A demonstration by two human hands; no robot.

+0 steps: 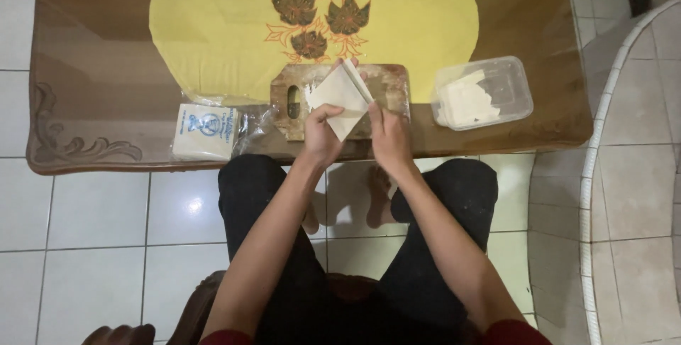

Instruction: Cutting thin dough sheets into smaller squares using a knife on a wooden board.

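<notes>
Over the wooden board (340,100), both hands' fingers (328,112) pinch a pale square sheet (339,96) between them.

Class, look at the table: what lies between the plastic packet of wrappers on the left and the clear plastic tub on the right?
In the head view, the wooden cutting board lies between the packet and the tub. Above it, the left hand and right hand hold a stack of pale sheets.
</notes>
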